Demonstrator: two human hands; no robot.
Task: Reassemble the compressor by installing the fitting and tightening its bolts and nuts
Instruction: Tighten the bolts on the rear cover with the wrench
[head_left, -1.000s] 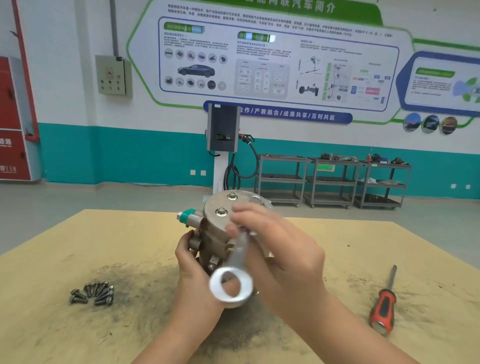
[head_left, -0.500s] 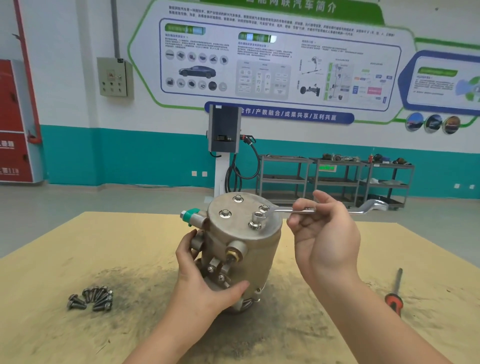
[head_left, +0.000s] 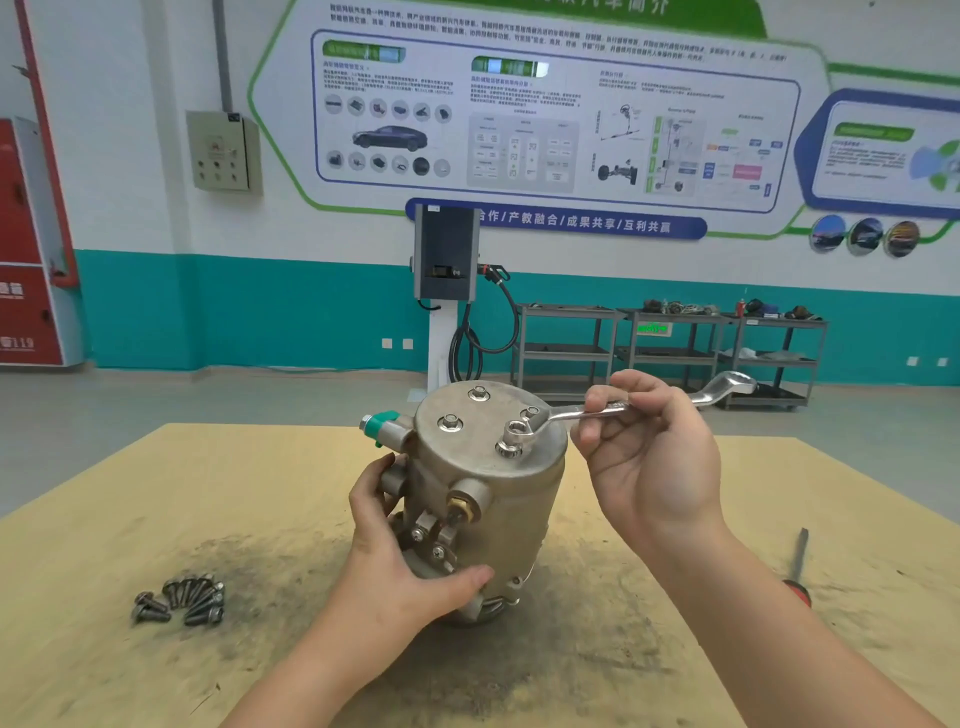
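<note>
Steel on steel is the worry: the ring end of the wrench (head_left: 597, 413) looks only half seated over the near bolt (head_left: 510, 446) on the compressor (head_left: 488, 488), which stands upright mid-table. The right hand (head_left: 649, 457) merely pinches the shank, so a hard pull could slip it off and round the head. The left hand (head_left: 395, 551) wraps the housing low; torque might tip it toward the loose bolts (head_left: 182, 600).

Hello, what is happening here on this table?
A person is bolting a grey metal compressor together on a tan table. The left hand grips its side, and the right hand holds a silver ring spanner on a bolt on top. Loose dark bolts lie at the left.
</note>
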